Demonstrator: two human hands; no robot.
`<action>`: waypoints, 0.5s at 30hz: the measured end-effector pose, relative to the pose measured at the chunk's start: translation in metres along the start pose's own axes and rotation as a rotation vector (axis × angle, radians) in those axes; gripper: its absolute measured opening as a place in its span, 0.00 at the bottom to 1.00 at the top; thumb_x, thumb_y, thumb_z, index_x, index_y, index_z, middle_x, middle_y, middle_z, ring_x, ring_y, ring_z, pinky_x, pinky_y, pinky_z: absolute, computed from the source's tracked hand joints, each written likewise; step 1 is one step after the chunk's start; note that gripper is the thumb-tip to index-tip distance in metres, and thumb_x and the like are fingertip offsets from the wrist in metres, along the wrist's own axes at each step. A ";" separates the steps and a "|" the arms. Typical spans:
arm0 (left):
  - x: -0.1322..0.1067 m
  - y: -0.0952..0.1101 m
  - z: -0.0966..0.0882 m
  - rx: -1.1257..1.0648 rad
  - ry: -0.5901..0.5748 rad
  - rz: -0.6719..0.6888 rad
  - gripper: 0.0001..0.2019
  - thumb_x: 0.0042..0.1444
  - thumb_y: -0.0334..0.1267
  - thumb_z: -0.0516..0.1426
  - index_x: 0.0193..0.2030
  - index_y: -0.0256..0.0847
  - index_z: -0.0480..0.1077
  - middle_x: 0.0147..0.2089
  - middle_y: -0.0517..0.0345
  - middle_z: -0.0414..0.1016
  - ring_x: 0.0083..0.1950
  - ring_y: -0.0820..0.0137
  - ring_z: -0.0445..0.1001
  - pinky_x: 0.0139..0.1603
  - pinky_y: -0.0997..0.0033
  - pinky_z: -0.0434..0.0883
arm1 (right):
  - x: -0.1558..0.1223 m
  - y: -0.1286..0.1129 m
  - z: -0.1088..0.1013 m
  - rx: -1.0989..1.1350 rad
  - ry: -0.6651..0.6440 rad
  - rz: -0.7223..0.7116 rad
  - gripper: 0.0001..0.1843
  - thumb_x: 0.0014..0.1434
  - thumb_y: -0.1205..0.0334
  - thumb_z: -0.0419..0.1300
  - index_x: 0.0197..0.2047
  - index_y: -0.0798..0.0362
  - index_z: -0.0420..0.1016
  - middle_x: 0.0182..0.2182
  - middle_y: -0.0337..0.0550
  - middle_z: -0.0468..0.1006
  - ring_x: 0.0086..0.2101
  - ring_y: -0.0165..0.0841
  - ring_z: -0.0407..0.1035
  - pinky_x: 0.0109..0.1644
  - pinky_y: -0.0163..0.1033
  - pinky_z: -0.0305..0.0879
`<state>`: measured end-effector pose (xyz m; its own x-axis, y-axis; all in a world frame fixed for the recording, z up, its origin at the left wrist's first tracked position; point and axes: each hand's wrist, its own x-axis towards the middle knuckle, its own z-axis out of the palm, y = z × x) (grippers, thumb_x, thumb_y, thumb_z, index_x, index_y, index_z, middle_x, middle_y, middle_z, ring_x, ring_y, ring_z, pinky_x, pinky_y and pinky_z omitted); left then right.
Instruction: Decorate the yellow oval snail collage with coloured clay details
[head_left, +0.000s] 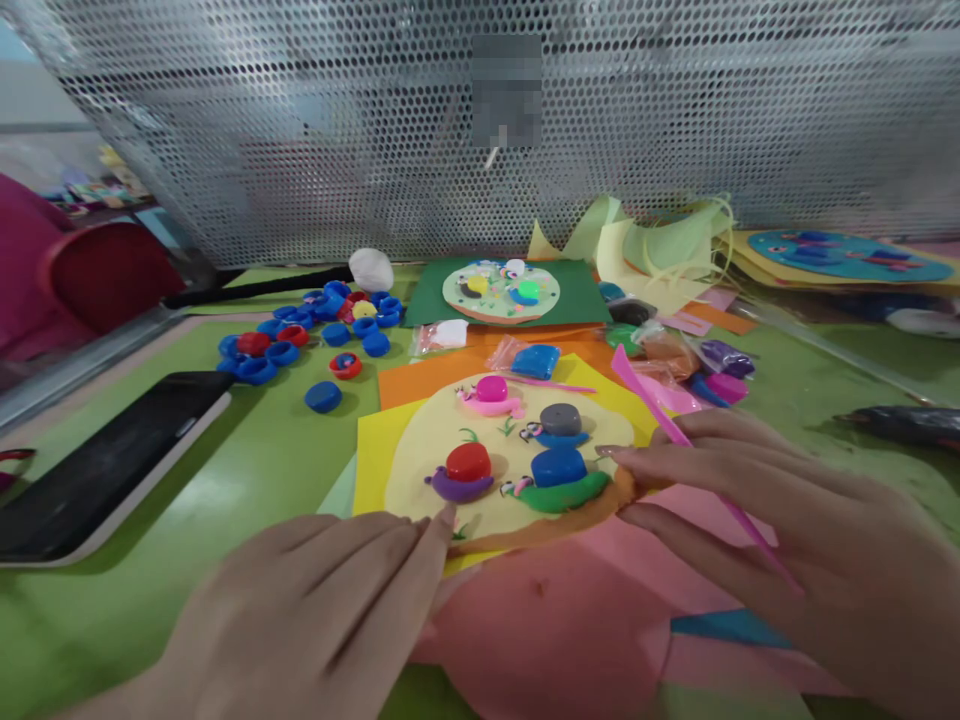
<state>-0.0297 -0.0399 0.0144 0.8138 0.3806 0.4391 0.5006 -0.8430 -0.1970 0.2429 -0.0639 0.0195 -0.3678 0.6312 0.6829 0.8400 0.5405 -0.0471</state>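
Observation:
A pale yellow round craft plate (427,440) lies on yellow and orange paper. On it sit several clay snails with bottle-cap shells: pink (492,393), grey on blue (559,424), red on purple (466,470), blue on green (559,478). My left hand (315,610) lies flat with fingers together, its fingertips pressing the plate's near edge. My right hand (780,530) grips a thin pink clay tool (660,415) while its fingertips touch the plate's right rim.
A black tablet (112,465) lies at left. Blue and red bottle caps (300,340) are scattered behind it. A second decorated plate (501,290) on green paper, bagged clay (675,360), paper scraps and a perforated metal screen (300,120) stand behind. Pink paper (555,620) lies near.

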 end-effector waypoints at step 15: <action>0.001 -0.010 0.002 0.041 0.100 0.060 0.12 0.62 0.31 0.43 0.42 0.38 0.68 0.32 0.55 0.77 0.34 0.66 0.74 0.32 0.65 0.66 | 0.003 -0.006 -0.007 0.031 0.002 0.007 0.08 0.59 0.66 0.51 0.37 0.46 0.71 0.22 0.35 0.75 0.32 0.32 0.69 0.38 0.33 0.66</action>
<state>-0.0331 -0.0305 0.0154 0.8102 0.2883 0.5103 0.4651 -0.8460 -0.2605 0.2390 -0.0690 0.0271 -0.3618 0.6339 0.6836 0.8295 0.5536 -0.0744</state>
